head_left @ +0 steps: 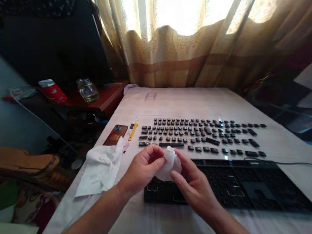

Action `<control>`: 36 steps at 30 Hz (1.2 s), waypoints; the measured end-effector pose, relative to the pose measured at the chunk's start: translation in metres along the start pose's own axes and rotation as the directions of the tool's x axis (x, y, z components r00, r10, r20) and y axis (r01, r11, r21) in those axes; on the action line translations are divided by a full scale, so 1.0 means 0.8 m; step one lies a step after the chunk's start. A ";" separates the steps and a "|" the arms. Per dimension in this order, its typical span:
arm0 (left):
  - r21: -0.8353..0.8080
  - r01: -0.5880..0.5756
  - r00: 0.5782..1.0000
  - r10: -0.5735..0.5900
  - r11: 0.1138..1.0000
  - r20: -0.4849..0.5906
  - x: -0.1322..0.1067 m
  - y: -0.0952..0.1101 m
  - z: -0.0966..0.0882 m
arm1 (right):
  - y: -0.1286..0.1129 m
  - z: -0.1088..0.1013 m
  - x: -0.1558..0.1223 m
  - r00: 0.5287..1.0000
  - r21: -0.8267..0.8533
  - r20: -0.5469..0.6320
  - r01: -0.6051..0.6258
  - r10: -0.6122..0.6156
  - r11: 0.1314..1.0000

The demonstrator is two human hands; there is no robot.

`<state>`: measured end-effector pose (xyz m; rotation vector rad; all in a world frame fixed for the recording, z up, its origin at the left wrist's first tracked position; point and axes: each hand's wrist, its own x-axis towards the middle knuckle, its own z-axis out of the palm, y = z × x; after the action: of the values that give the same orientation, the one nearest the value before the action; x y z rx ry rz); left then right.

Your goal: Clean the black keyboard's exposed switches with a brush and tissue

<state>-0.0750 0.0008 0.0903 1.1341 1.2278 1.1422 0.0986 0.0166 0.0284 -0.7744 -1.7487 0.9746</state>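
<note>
Between my two hands is a small crumpled white wipe (pixel 169 164), its top bunched into a point. My left hand (pixel 147 165) pinches its left side between thumb and fingers. On the other side my right hand (pixel 190 176) is closed on it, fingers behind and thumb in front. Both hands are above the left part of a black keyboard (pixel 263 184) stripped of its keycaps, hiding some of it. Loose black keycaps (pixel 196 127) lie in rows just beyond the keyboard, with the long space bar (pixel 171 144) behind my hands.
A spread white cloth (pixel 100 169) lies left of my hands, partly by a phone (pixel 115 133) and a yellow tool (pixel 133 131). The keyboard's cable (pixel 308 165) runs off right. A glass jar (pixel 87 90) and red pouch (pixel 53 91) stand on the wooden desk at left.
</note>
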 end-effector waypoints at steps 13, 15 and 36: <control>0.608 -0.077 0.967 0.207 0.790 -0.146 0.020 -0.030 -0.060 | 0.017 -0.108 0.012 0.998 -0.581 0.003 0.050 -0.059 0.812; 0.641 -0.079 0.963 0.223 0.763 -0.148 0.016 -0.048 -0.067 | 0.019 -0.119 0.014 0.993 -0.685 0.066 0.116 -0.098 0.719; 0.777 -0.238 0.935 0.353 0.583 0.022 0.003 -0.103 -0.075 | 0.016 -0.008 0.071 0.806 -0.699 0.592 0.527 -0.023 0.483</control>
<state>-0.1333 -0.0034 0.0070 2.0077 1.7664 0.9344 0.0859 0.0717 0.0432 -0.7734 -2.7999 -0.0380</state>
